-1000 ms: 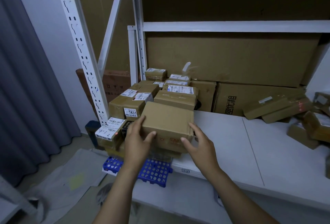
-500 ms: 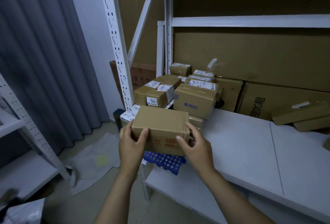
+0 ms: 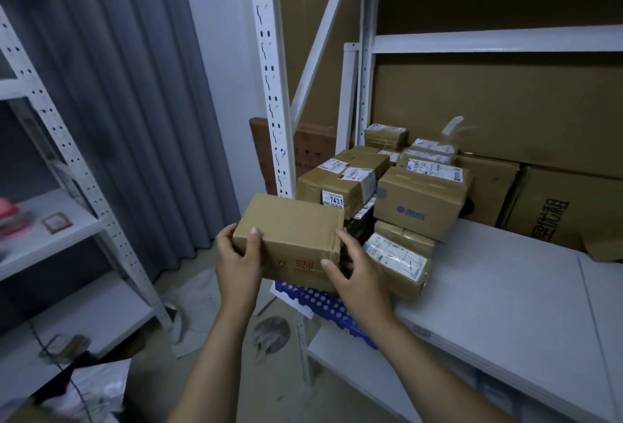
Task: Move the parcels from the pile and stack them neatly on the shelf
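Observation:
I hold a plain brown cardboard parcel (image 3: 291,237) with red print on its near face in the air, just left of the shelf's front corner. My left hand (image 3: 237,262) grips its left end with the thumb over the top. My right hand (image 3: 357,279) grips its right end. Behind it, a pile of taped parcels (image 3: 418,200) with white labels sits on the white shelf board (image 3: 499,291); one carries the number 7431 (image 3: 337,188).
A white perforated upright (image 3: 269,85) stands right behind the held parcel. Large flat cartons (image 3: 556,220) lean at the shelf's back. A blue perforated crate (image 3: 328,308) lies under the pile. A second white rack (image 3: 57,230) is at the left, before a grey curtain.
The parcel has come off the pile and moved left, clear of the shelf edge, with both hands on it. My view has swung left, bringing the second rack into sight.

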